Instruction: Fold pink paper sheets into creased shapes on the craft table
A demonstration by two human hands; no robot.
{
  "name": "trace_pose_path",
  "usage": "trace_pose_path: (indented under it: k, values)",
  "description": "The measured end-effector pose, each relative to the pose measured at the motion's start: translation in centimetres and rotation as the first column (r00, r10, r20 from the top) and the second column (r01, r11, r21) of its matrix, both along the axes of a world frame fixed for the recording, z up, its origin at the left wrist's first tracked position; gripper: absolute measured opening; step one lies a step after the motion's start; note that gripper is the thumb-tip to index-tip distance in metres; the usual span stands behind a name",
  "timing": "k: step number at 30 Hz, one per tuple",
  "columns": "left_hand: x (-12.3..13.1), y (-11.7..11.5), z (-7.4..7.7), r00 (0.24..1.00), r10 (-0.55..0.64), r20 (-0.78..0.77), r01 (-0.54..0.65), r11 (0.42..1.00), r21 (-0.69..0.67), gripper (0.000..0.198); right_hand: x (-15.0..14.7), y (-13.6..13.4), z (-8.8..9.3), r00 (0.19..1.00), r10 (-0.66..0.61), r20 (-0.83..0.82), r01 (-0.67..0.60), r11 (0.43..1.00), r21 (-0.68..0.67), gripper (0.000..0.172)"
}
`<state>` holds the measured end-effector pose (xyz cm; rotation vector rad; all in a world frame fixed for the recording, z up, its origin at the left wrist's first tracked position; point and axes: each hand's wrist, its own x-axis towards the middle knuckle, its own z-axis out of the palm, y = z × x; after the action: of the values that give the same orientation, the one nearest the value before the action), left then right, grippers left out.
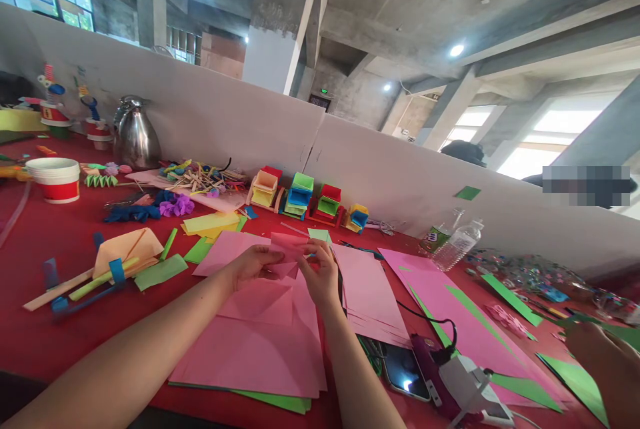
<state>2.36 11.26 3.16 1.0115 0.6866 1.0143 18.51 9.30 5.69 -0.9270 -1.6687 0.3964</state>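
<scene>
Both my hands are raised over the middle of the red table, on one small folded piece of pink paper (287, 246). My left hand (256, 263) pinches its left side between thumb and fingers. At its right edge, the fingers of my right hand (321, 270) are closed on the paper too. Just below lies another creased pink paper (267, 305), on top of a stack of pink sheets (255, 362). A green sheet (275, 402) sticks out under the stack's near edge.
Right of the stack lie more pink sheets (373, 292), a phone (404, 370) and a power strip with plugs (465, 382). A co-worker's hand (600, 355) is at the far right. Folded paper boxes (300, 195) line the white partition. A steel jug (136, 135) and paper cup (54, 179) stand left.
</scene>
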Motion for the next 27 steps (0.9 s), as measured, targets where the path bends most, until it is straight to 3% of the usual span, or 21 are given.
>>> trace_pose_path:
  k: [4,10,14,18,22,27]
  values:
    - [0.0,0.1,0.1,0.999,-0.036,0.002,0.036,0.999,0.023,0.037,0.2,0.4,-0.4,0.996,0.089,0.013,-0.087,0.992,-0.086,0.011]
    - [-0.3,0.4,0.1,0.99,-0.131,0.043,0.131,0.991,0.009,0.043,0.8,1.3,-1.0,0.957,0.272,-0.103,-0.286,0.944,-0.163,0.017]
    - [-0.2,0.5,0.0,0.98,-0.175,0.093,0.173,0.985,0.025,0.036,0.9,1.4,-1.1,0.952,0.284,-0.114,-0.3,0.941,-0.159,0.019]
    - [0.0,0.6,-0.1,0.999,-0.037,0.039,0.031,0.989,0.146,0.022,0.9,1.4,-1.1,0.966,0.233,-0.113,-0.246,0.962,-0.119,0.023]
    - [-0.2,0.9,-0.1,0.996,0.088,0.005,-0.088,0.98,0.179,0.026,0.8,1.3,-1.0,0.979,0.181,-0.097,-0.191,0.975,-0.111,0.028]
    - [-0.2,1.1,0.0,0.981,0.194,-0.01,-0.189,0.966,0.176,0.028,0.6,1.2,-1.2,0.962,0.257,-0.093,-0.269,0.952,-0.148,0.03]
